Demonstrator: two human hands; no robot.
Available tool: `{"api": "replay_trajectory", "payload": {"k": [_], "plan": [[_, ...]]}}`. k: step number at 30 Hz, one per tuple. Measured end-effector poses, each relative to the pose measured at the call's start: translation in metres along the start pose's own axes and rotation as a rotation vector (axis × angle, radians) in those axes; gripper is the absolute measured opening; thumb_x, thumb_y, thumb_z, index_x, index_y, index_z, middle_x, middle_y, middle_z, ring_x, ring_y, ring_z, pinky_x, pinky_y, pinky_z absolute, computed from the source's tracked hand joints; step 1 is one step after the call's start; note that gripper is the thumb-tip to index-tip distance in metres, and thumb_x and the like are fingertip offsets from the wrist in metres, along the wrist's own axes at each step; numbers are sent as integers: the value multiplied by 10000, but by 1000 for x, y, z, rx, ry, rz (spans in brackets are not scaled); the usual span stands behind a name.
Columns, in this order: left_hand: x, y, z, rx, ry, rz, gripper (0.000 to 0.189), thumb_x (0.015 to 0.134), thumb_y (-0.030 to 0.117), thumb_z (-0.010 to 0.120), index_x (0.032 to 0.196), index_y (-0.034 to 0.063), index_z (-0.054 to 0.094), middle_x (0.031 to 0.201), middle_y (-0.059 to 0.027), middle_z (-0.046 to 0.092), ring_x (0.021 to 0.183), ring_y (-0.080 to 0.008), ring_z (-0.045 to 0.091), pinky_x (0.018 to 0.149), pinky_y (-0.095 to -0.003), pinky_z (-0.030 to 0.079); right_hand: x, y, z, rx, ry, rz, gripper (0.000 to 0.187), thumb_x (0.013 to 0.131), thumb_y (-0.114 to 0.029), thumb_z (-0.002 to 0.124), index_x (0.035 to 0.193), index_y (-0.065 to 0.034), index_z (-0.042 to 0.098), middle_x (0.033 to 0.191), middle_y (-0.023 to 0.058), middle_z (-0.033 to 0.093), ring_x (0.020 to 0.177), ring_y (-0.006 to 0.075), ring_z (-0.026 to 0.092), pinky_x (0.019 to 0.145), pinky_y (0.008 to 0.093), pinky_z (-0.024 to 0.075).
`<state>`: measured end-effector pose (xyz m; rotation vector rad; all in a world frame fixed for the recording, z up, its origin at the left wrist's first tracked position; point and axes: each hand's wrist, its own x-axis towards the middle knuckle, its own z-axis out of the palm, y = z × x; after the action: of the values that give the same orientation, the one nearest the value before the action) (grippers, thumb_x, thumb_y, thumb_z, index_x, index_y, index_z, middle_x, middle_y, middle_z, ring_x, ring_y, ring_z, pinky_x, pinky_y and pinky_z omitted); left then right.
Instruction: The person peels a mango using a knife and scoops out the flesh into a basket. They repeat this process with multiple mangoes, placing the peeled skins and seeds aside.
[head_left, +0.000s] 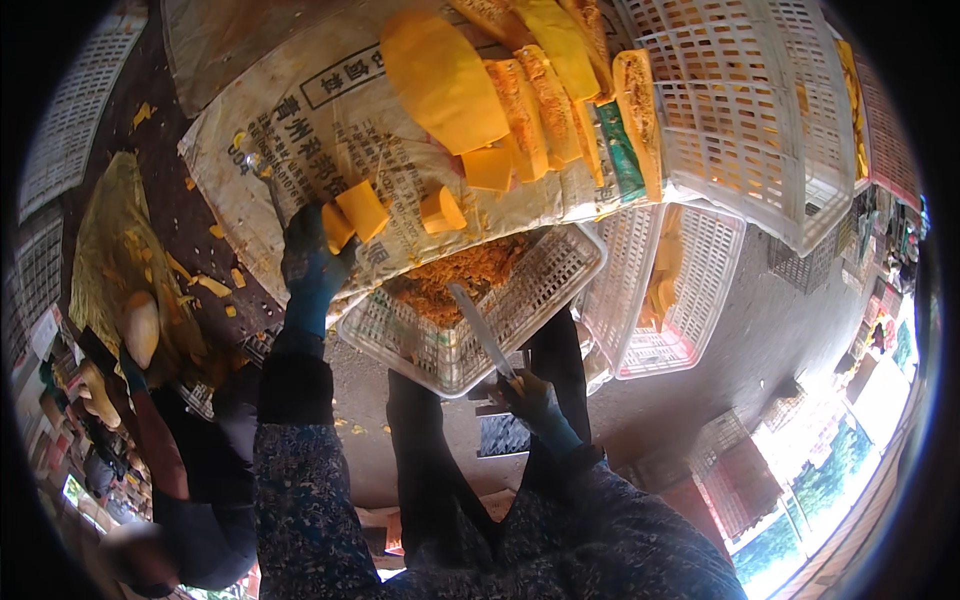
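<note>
My left hand (311, 244), in a dark and blue glove, rests at the left edge of the sack-covered surface (285, 112) against a small cut piece of orange squash (337, 226). Another squash chunk (362, 210) lies right beside it, and a third piece (442, 210) is a little to the right. My right hand (529, 397), gloved too, grips a knife (484, 330) whose blade reaches over a white plastic crate (555, 281) holding orange squash pulp (442, 281). Farther back lie a large peeled squash slab (442, 79) and several long halves with their seed side showing (544, 105).
White slatted crates stand at the right (720, 112), one below them (637, 300) with squash pieces inside. At the left, a co-worker's gloved hand (133, 371) holds a pale squash (140, 330) by a yellowish sheet (112, 225). Peel scraps (214, 285) lie between us.
</note>
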<state>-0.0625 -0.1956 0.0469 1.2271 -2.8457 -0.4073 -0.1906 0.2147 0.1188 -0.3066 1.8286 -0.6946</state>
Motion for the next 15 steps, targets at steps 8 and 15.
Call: {"api": "replay_trajectory", "payload": {"k": [8,15], "plan": [[-18,23,-14,-1283,91,-750,1014,827,432,823,1580,40,269,1496,-199,427,1314,-285,504,1034,-351,483,7,-34,-3,114,83,28,263,966,-246,681,1087,-16,642,663,75,638,564,169,688,485,323,572],[44,106,16,40,29,-446,918,785,456,817,1494,53,395,1478,-301,393,1299,-458,481,1043,-509,471,6,-2,-14,-56,260,-78,251,932,-250,727,1057,-41,667,688,112,666,612,230,716,538,368,570]]}}
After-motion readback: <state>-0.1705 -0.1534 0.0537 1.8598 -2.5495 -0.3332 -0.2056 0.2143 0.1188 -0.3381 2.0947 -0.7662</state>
